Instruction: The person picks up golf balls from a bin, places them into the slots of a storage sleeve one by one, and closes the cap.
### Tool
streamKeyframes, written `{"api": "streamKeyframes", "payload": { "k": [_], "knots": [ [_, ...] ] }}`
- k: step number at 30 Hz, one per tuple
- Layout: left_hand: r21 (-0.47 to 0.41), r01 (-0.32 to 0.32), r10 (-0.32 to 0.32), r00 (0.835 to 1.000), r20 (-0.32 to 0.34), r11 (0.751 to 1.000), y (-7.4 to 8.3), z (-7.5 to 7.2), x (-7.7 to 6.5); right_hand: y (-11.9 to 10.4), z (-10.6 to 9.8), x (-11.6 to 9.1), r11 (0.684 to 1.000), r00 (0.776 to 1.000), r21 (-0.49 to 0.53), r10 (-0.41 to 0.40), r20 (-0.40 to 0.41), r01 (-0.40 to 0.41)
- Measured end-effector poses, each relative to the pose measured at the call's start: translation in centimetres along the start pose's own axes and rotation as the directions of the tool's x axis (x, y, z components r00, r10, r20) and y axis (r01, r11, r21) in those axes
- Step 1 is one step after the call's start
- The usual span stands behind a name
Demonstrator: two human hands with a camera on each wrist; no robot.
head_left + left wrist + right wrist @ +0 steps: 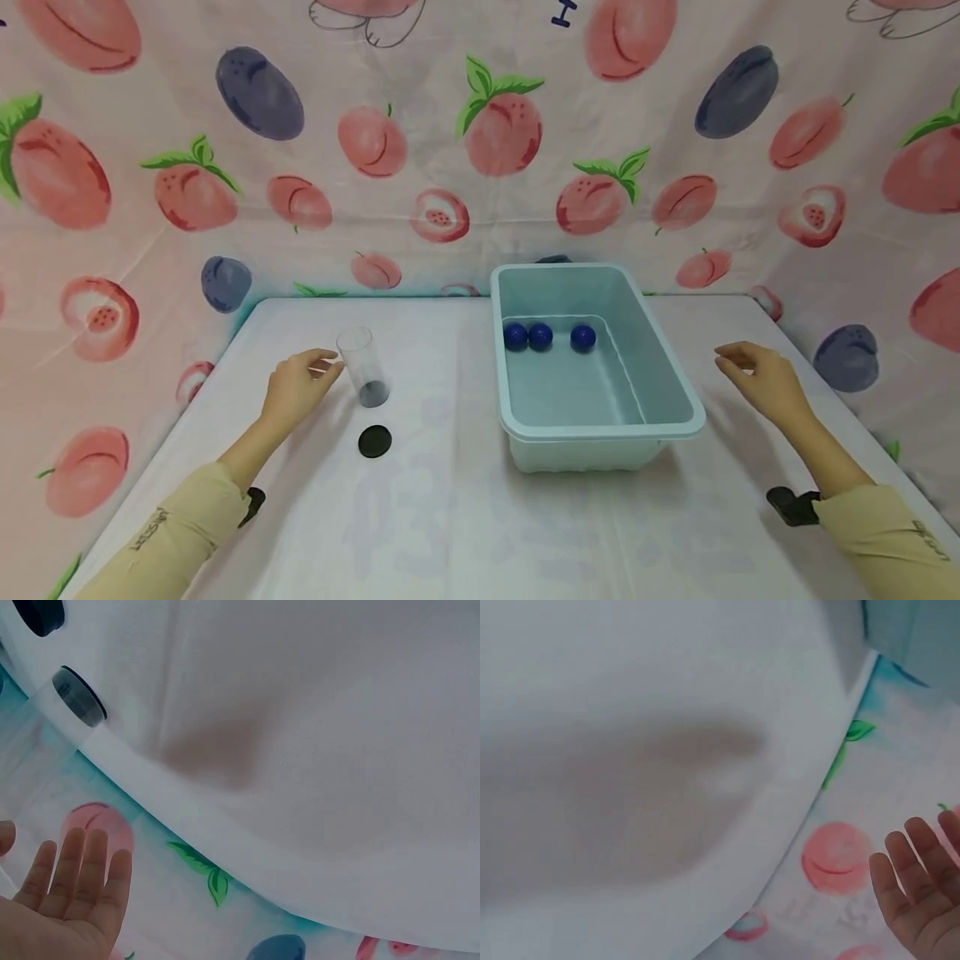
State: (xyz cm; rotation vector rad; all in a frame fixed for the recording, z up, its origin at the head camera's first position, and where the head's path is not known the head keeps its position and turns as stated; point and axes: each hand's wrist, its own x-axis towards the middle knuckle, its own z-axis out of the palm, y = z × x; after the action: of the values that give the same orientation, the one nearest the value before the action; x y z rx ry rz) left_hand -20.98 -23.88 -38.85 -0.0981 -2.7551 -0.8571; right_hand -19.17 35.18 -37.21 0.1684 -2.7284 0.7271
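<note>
A clear cylinder [363, 358] with a dark bottom stands upright on the left of the table. My left hand [300, 383] is close to its left side, fingers loosely bent and holding nothing. In the left wrist view the same hand [71, 907] has its fingers extended near the cylinder [79, 697]. Nearer the front, a round black lid [375, 442] lies flat. Over on the right, my right hand [768, 387] hovers beside a light blue bin [592, 452] and grips nothing. Three dark blue balls [582, 337] rest inside the bin.
A white cloth covers the table [420, 525]. Behind it hangs a fruit-printed curtain [435, 108], which also runs down both sides. The bin's raised rim [600, 433] stands between the right hand and the balls.
</note>
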Motion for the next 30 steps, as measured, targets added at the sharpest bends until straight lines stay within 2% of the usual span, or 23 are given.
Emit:
{"api": "streamKeyframes", "payload": {
  "k": [4, 7, 9, 11, 12, 14, 16, 21, 27, 30],
  "knots": [
    [-0.045, 0.036, -0.035, 0.999, 0.005, 0.998, 0.3, -0.2, 0.1, 0.0, 0.0, 0.3, 0.996, 0.998, 0.060, 0.066, -0.019, -0.065],
    [-0.083, 0.060, -0.057, 0.998, 0.038, 0.995, 0.3, -0.2, 0.0, 1.7, 0.7, 0.8, 0.973, 0.988, 0.173, 0.156, 0.007, -0.155],
    [-0.114, 0.063, -0.056, 0.996, 0.064, 0.992, 0.3, -0.3, -0.1, 3.3, 1.3, 1.2, 0.938, 0.978, 0.279, 0.208, 0.027, -0.207],
    [-0.140, 0.056, -0.045, 0.996, 0.080, 0.989, 0.5, -0.4, -0.2, 4.0, 1.4, 1.6, 0.901, 0.974, 0.369, 0.220, 0.060, -0.226],
    [-0.150, 0.052, -0.040, 0.996, 0.084, 0.987, 0.5, -0.4, -0.2, 4.1, 1.5, 1.7, 0.872, 0.971, 0.427, 0.231, 0.067, -0.237],
    [-0.169, 0.048, -0.032, 0.995, 0.095, 0.984, 0.7, -0.5, -0.3, 2.9, 1.0, 1.7, 0.862, 0.974, 0.453, 0.213, 0.081, -0.227],
    [-0.183, 0.056, -0.036, 0.993, 0.111, 0.982, 0.9, -0.6, -0.4, 0.7, 0.0, 1.4, 0.860, 0.977, 0.465, 0.190, 0.093, -0.211],
    [-0.245, 0.109, -0.066, 0.982, 0.179, 0.963, 1.4, -0.7, -0.4, -4.3, -2.0, 0.9, 0.857, 0.983, 0.481, 0.163, 0.090, -0.186],
    [-0.353, 0.199, -0.111, 0.961, 0.255, 0.914, 1.9, -0.4, -0.3, -7.0, -3.1, 1.3, 0.856, 0.989, 0.495, 0.130, 0.073, -0.149],
    [-0.417, 0.247, -0.144, 0.954, 0.264, 0.875, 1.9, -0.1, -0.3, -7.7, -3.5, 1.4, 0.863, 0.991, 0.486, 0.114, 0.073, -0.135]
  ]
}}
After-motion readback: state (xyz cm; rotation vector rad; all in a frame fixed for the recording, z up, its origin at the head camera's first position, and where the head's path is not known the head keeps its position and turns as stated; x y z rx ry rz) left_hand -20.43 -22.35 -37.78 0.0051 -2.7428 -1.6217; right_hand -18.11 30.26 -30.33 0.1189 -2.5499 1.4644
